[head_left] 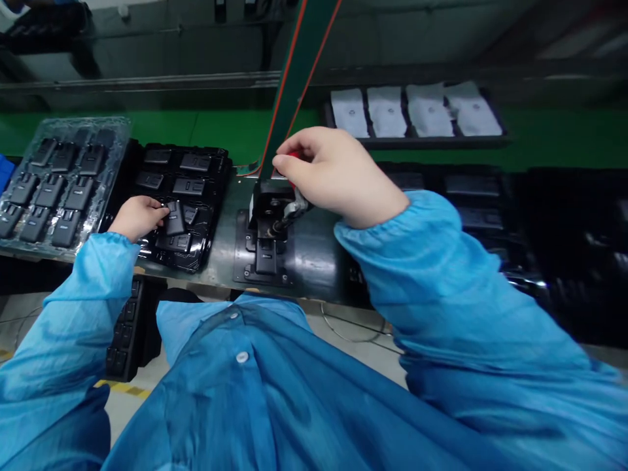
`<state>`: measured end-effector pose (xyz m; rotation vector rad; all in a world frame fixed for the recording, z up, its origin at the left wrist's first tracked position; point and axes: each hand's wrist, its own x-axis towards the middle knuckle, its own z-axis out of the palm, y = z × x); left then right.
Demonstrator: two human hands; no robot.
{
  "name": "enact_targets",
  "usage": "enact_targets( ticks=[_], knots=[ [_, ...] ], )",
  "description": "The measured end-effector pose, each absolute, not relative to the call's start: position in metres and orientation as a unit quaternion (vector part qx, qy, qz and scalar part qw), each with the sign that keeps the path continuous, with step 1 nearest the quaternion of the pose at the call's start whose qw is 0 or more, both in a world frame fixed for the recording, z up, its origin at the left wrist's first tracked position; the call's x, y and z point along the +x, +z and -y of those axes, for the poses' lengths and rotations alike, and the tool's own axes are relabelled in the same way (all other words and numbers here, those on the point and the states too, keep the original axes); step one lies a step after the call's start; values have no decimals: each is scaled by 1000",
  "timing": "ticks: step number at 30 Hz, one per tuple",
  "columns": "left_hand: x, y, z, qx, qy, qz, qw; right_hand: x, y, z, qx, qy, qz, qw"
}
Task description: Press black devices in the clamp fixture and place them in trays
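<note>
My left hand (137, 218) pinches a black rectangular plastic case (174, 219) by its edge, tilted just above a glossy black tray (203, 242). More flat black parts lie in that tray's pockets. At the middle of the bench, my right hand (328, 167) is closed around the red-tipped handle (295, 156) of a toggle clamp (292, 212). The clamp belongs to a small black fixture (243, 252) on the bench. Another black case (265, 257) sits in the fixture, partly under the clamp.
A clear tray (125, 131) with several black cases lies at the far left. Behind the fixture, a green strip (307, 52) with orange edges rises. White packets (387, 111) lie in a dark tray at the back right. Dark trays (471, 186) sit beyond my right arm.
</note>
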<state>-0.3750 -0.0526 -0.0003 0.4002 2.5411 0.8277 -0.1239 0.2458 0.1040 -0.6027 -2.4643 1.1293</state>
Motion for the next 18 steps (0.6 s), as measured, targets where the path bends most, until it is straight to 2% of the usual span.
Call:
enact_targets(
  ticks=[5, 9, 14, 18],
  knots=[
    [-371, 1, 56, 158, 270, -931, 189, -113, 116, -224, -195, 563, 758, 266],
    [-364, 7, 55, 168, 246, -936, 186, -99, 116, -204, -124, 669, 678, 280],
    [-356, 13, 53, 156, 237, -942, 181, -88, 99, -197, -20, 706, 611, 357],
    [-345, 22, 53, 165, 207, -954, 144, -84, 90, -200, 3, 698, 619, 359]
  ],
)
